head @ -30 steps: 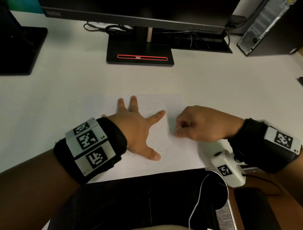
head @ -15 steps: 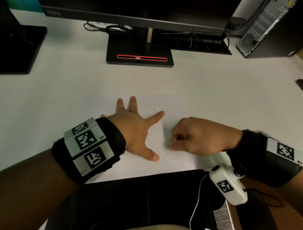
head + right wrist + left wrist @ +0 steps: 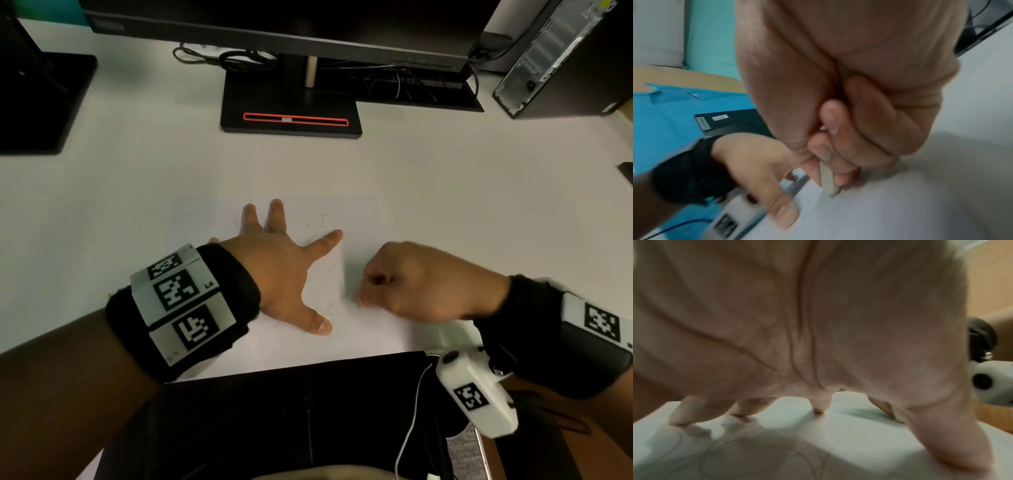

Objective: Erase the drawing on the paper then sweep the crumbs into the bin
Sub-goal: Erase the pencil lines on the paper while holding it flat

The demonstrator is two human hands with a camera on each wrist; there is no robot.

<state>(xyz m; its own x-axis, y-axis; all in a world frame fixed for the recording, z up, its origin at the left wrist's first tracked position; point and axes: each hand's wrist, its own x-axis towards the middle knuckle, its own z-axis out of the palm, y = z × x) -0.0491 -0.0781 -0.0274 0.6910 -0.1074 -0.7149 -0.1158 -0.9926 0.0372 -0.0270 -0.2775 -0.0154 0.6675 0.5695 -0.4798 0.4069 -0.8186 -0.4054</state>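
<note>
A white sheet of paper (image 3: 359, 219) with faint pencil scribbles (image 3: 322, 222) lies flat on the white desk. My left hand (image 3: 284, 267) rests on it with fingers spread straight, pressing the sheet down; the fingertips (image 3: 819, 408) touch the paper. My right hand (image 3: 411, 284) is curled to the right of the left thumb. It pinches a pale flat eraser (image 3: 827, 180) whose tip touches the paper near the scribbles. The eraser is hidden by the fingers in the head view. No bin is in view.
A monitor stand (image 3: 291, 109) with a red slot sits at the back centre. A second dark stand (image 3: 41, 102) is at the left, a computer case (image 3: 561, 58) at the right. The desk's front edge (image 3: 291, 366) runs just below my hands.
My right hand has slid down and to the left across the paper with the eraser. My left hand has stayed pressed on the sheet.
</note>
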